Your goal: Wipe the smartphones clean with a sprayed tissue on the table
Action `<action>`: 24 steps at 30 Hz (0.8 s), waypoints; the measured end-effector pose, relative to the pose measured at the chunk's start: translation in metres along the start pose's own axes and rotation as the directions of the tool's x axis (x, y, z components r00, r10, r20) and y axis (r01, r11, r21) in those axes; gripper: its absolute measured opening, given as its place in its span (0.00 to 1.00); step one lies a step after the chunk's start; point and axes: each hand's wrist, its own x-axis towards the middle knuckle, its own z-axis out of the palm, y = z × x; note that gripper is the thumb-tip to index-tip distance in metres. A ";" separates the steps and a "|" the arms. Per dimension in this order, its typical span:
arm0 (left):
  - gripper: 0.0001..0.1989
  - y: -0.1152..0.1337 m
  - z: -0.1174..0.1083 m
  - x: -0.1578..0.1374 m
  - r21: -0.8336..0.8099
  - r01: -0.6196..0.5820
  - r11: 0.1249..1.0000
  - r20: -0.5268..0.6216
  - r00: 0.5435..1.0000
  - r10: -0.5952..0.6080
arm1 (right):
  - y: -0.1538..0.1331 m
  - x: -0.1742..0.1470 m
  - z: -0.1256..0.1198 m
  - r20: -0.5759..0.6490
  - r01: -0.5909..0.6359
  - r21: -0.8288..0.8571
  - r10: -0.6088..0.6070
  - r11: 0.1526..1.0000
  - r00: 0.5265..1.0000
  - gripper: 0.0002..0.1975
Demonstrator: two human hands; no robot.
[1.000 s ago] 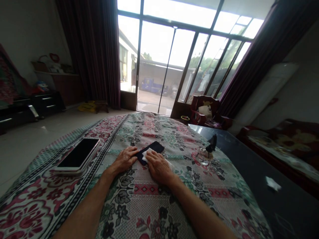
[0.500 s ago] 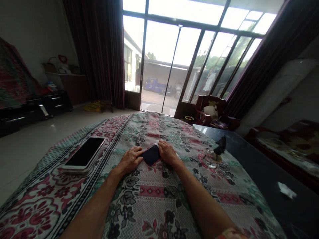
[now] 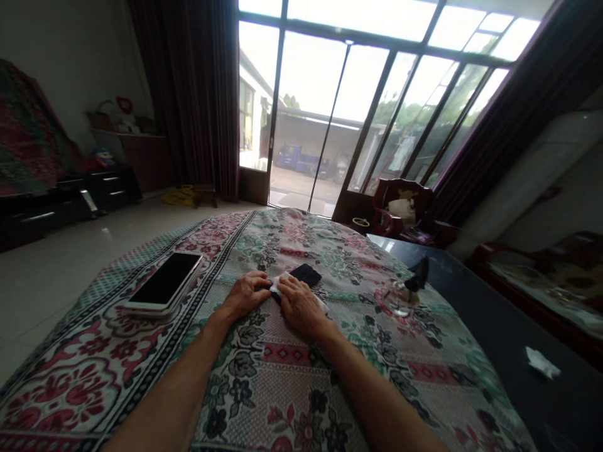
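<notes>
A small dark, flat rectangular object [image 3: 307, 275] lies on the patterned tablecloth [image 3: 292, 376]; its exact kind does not show. My right hand [image 3: 301, 306] is laid over it, pressing a crumpled white tissue [image 3: 279, 282] to its surface. White also shows beside that wrist. At the object's near left edge, my left hand [image 3: 247, 294] pinches with thumb and fingers. My right hand hides the middle of the object.
To the left lies a white-edged phone [image 3: 166, 279] with a black screen. On the right stands a clear glass container with a dark top [image 3: 401, 298]. A crumpled white paper [image 3: 541, 362] rests on the dark table surface [image 3: 490, 339].
My right hand has swept left and nearer with the tissue, from the object's right edge across its top. The object's far right part now shows beyond my fingers. My left hand stays at its edge.
</notes>
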 end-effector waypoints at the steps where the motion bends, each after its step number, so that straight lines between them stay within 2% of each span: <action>1: 0.10 -0.001 0.000 0.000 -0.006 -0.001 1.000 -0.001 1.000 0.001 | -0.004 -0.001 0.000 -0.006 0.031 0.014 -0.031 0.999 1.000 0.18; 3: 0.09 -0.002 -0.001 0.000 -0.011 -0.001 1.000 -0.003 1.000 0.001 | -0.006 -0.002 0.000 -0.010 0.074 0.041 -0.074 0.996 0.997 0.17; 5: 0.09 -0.003 -0.001 0.000 -0.008 0.008 1.000 -0.018 1.000 -0.008 | -0.003 0.001 -0.001 -0.013 0.068 0.051 -0.067 0.996 0.998 0.17; 8: 0.09 -0.002 0.001 0.000 0.003 0.017 1.000 -0.040 0.999 -0.017 | 0.013 0.008 -0.002 -0.027 -0.034 0.029 0.035 0.999 0.999 0.17; 12: 0.10 0.002 0.002 -0.001 0.027 -0.008 1.000 -0.013 1.000 0.008 | 0.039 0.024 -0.005 -0.046 -0.192 -0.019 0.191 0.981 0.981 0.18; 17: 0.10 0.005 0.001 0.000 0.060 -0.007 0.998 0.002 1.000 0.007 | 0.061 0.040 -0.006 -0.090 -0.309 -0.080 0.302 0.948 0.949 0.17; 21: 0.10 0.005 0.001 0.000 0.058 0.006 0.998 0.005 1.000 -0.006 | 0.057 0.040 -0.003 -0.095 -0.351 -0.116 0.342 0.929 0.935 0.18; 24: 0.10 0.007 0.000 0.000 0.058 0.014 0.998 0.009 1.000 -0.015 | 0.043 0.031 -0.001 -0.052 -0.281 -0.105 0.277 0.954 0.959 0.20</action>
